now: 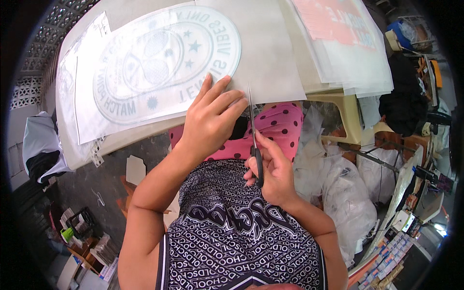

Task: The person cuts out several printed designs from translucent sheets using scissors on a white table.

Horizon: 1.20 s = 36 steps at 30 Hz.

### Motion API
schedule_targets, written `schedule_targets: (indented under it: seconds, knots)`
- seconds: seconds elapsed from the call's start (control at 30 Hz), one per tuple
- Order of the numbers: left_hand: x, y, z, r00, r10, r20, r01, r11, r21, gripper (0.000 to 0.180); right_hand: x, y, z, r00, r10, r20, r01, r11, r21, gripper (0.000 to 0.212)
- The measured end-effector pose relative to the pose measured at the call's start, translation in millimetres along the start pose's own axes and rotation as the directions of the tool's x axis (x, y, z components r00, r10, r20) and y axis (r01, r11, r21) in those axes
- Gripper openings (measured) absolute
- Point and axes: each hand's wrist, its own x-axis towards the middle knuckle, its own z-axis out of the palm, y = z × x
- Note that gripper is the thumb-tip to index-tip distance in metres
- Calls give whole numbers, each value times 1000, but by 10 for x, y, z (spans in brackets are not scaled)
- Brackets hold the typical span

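A large translucent sheet (270,53) lies on the table, bearing a round grey-green emblem (222,29) whose lettering reads backwards. My left hand (212,118) rests palm down near the sheet's front edge, fingers spread over the emblem's right lower rim. In my right hand (276,175) is a pair of scissors (259,166) with black handles, thumb and fingers closed on them. Their thin metal blades point away from me and reach over the sheet's front edge, just right of my left fingertips. Whether the blades are parted is hard to make out.
More translucent sheets with a pink-red print (338,29) are stacked at the table's right end. Below it stands a cream plastic stool (345,113). Clear plastic bags (345,193) crowd the floor at right. A white cloth (43,140) hangs at far left.
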Motion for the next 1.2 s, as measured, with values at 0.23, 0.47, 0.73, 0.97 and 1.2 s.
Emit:
schedule_targets:
  seconds: [0.23, 0.47, 0.73, 0.97, 1.2]
  knots:
    - [-5, -5, -6, 1000, 0, 10, 0, 1000, -4, 20, 0, -91, 30, 999, 37, -29, -38, 999, -9, 55]
    - [6, 9, -4, 1000, 14, 10, -14, 1000, -3, 21, -61, -146, 30, 991, 129, -36, -130, 992, -7, 54]
    - [22, 110, -95, 1000, 6, -26, -9, 996, -94, 22, 271, -281, 73, 996, 53, -78, -53, 999, 1, 51]
    - [36, 150, -161, 1000, -1, -20, -1, 993, -122, 23, 245, -265, 77, 995, 53, -88, -50, 998, 35, 46]
    - [78, 266, -312, 1000, -7, -24, 3, 990, -141, 25, 502, -270, 42, 994, -52, -98, 56, 997, 45, 43]
